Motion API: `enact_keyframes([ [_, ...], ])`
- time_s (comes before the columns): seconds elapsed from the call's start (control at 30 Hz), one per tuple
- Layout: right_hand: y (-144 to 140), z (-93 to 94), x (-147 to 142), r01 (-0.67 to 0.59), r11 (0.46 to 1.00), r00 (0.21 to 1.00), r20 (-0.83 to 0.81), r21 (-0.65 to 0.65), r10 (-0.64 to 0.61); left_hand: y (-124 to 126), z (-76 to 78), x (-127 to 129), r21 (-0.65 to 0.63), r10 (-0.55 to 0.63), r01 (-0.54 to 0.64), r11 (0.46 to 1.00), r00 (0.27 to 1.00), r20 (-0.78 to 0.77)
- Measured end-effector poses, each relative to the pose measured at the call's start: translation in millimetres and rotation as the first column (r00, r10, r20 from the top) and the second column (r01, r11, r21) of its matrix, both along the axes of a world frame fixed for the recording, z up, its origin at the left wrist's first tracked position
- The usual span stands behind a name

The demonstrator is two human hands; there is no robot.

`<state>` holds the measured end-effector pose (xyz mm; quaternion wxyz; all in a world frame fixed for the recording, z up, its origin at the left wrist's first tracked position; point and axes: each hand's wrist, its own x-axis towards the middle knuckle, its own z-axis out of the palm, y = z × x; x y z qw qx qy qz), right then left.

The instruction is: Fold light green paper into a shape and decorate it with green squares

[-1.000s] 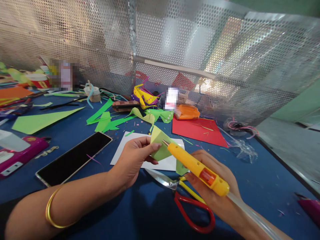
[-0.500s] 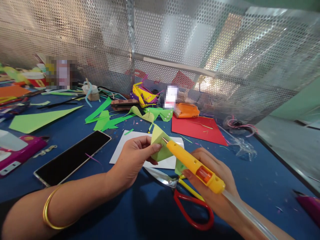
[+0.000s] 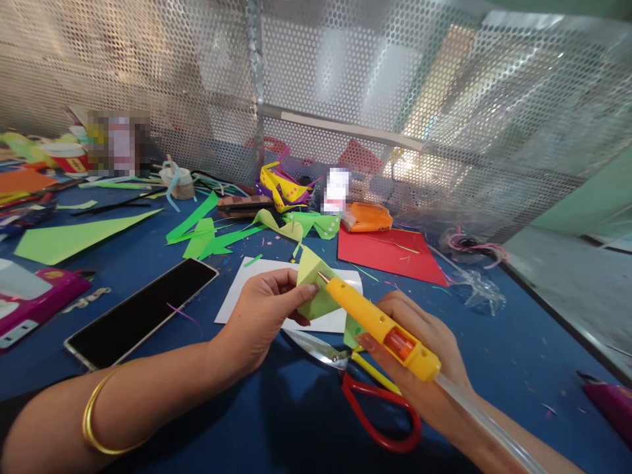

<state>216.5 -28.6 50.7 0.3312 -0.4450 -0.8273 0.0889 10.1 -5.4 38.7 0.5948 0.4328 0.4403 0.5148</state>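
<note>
Two bare hands low over a blue desk (image 3: 494, 368). Left hand (image 3: 261, 316) with its grip pressed together, thumb on top and fingers under, pinching a folded light-green paper (image 3: 312, 283) by its left edge. Paper held up just above a white sheet (image 3: 247, 289) lying flat on the desk. Right hand (image 3: 419, 355) with its grip curled shut round a yellow glue gun (image 3: 380, 326), clear glue stick (image 3: 486, 424) poking out the back toward the arm. Metal tip of the gun touching the green paper near its middle, just beside the left thumb. Under both hands, scissors (image 3: 368, 388) with red and yellow handles, flat on the desk, blades partly hidden by the left hand. Near the left arm, a dark phone (image 3: 141, 309), screen up. Gold bangle (image 3: 96, 411) on the left wrist. Farther back, a red paper sheet (image 3: 390, 253), well apart from the hands. Also green paper scraps (image 3: 207, 237) and a big green triangle (image 3: 74, 237) to the left. Behind it all, a metal screen full of little holes (image 3: 345, 85).
</note>
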Motion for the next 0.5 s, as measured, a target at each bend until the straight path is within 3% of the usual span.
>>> enact_keyframes([
  [0.5, -1.2, 0.0, 1.5, 0.009, 1.000, 1.000, 0.030, 0.011, -0.009, 0.5, 1.8, 0.5, -0.010, 0.008, -0.008, 1.000, 1.000, -0.014],
])
